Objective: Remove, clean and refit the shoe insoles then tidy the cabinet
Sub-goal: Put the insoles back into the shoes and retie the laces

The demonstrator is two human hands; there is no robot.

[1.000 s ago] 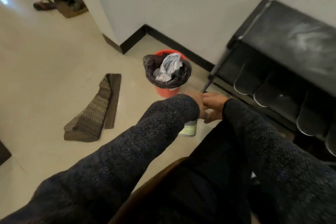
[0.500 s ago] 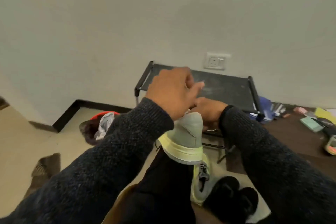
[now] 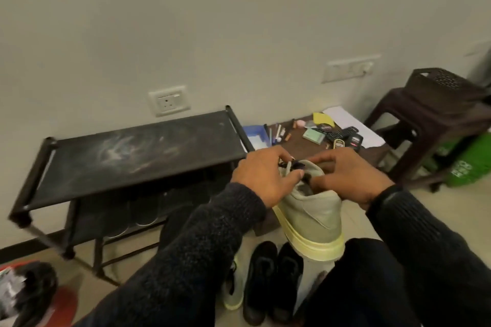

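Floor [image 3: 398, 215] by shoe rack [image 3: 138, 156]; both hands pinch laces [image 3: 288, 166] atop sneaker [image 3: 310, 220].

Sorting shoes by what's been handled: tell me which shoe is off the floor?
The grey-green sneaker with the yellow sole, held by both hands; the black pair and its mate lie on the floor.

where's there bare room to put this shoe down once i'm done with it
The dusty top of the black shoe rack is bare from end to end, below the wall socket. Crowded: the low brown table with pens and small items, and the floor by the black shoes.
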